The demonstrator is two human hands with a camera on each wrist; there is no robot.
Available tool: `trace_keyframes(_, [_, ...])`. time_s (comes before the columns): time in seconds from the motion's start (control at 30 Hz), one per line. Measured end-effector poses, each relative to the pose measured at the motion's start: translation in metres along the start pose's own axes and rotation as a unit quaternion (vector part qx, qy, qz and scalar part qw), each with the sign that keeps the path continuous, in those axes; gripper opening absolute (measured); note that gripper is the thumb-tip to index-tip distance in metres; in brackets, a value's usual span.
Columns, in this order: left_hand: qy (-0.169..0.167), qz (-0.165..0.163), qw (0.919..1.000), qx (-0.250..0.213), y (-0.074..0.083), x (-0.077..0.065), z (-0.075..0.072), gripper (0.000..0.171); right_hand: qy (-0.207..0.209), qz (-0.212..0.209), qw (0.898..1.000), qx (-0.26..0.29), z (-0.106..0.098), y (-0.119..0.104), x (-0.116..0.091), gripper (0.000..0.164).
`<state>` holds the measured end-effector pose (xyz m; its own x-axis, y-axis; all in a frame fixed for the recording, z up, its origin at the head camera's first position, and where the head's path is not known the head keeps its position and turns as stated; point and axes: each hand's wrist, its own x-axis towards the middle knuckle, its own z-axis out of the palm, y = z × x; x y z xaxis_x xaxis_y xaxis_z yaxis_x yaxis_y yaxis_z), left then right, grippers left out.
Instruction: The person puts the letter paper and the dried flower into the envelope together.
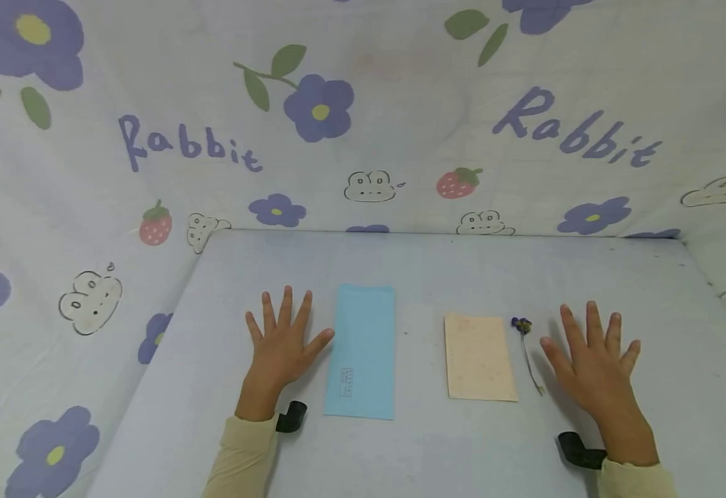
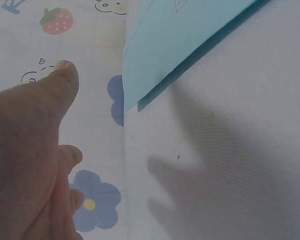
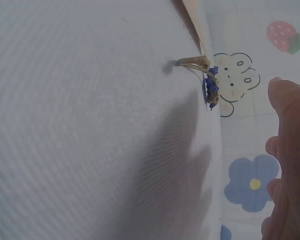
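Observation:
My left hand (image 1: 282, 354) is spread with straight fingers, its thumb pointing toward a long light-blue envelope (image 1: 364, 346) that has a small printed box near its lower left. The right hand (image 1: 601, 373) is spread too, palm down and holding nothing. Just left of it lies a dried flower (image 1: 527, 356) with a purple head and a thin stem. Beside the flower is a peach-coloured paper rectangle (image 1: 479, 358). In the left wrist view the envelope's corner (image 2: 145, 85) shows past the thumb; the right wrist view shows the flower head (image 3: 212, 89) beyond the stem end.
All of these lie on a white-covered table (image 1: 425, 456). Behind and at the sides hangs a cloth (image 1: 400, 138) printed with flowers, strawberries and rabbits. A black wrist camera (image 1: 292, 417) sits at the left wrist, another black camera (image 1: 577, 451) at the right.

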<state>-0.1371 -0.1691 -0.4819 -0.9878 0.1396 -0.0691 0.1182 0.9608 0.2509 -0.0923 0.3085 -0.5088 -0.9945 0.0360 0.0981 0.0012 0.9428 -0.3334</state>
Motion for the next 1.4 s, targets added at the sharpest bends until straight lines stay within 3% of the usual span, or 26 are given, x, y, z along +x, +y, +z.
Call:
trace_keyframes(0.17, [-0.006, -0.001, 1.0, -0.003, -0.001, 0.0, -0.001, 0.088, 0.001, 0.001, 1.0, 0.002, 0.001, 0.0, 0.0, 0.079])
trace_keyframes(0.3, [0.01, 0.002, 1.0, -0.001, 0.0, 0.0, 0.0, 0.085, 0.035, -0.018, 0.999, 0.029, 0.001, -0.002, 0.0, 0.074])
trace_keyframes(0.43, [0.032, -0.02, 0.9993, -0.002, 0.011, 0.0, 0.005, 0.073, 0.091, -0.035, 0.993, 0.068, 0.003, -0.015, 0.002, 0.051])
trace_keyframes(0.53, [0.038, -0.049, 0.998, -0.011, 0.026, 0.004, 0.012, 0.066, 0.092, -0.02, 0.992, 0.088, 0.005, -0.033, 0.005, 0.036])
trace_keyframes(0.73, [0.033, -0.061, 0.9976, -0.011, 0.063, 0.014, 0.031, 0.078, 0.052, -0.046, 0.992, 0.108, 0.014, -0.064, 0.017, 0.03])
trace_keyframes(0.9, [0.035, -0.04, 0.9979, 0.035, 0.086, 0.019, 0.041, 0.099, -0.016, -0.026, 0.995, 0.095, 0.019, -0.085, 0.027, 0.058])
trace_keyframes(1.17, [0.041, -0.018, 0.9957, 0.082, 0.096, 0.018, 0.045, 0.115, -0.103, 0.04, 0.987, 0.117, 0.018, -0.096, 0.04, 0.081])
trace_keyframes(1.27, [0.017, -0.019, 0.9969, 0.074, 0.097, 0.016, 0.04, 0.112, -0.142, 0.045, 0.98, 0.134, 0.013, -0.093, 0.046, 0.078])
trace_keyframes(1.4, [-0.023, -0.027, 0.9978, 0.056, 0.097, 0.016, 0.033, 0.11, -0.186, 0.033, 0.971, 0.149, 0.004, -0.087, 0.05, 0.06])
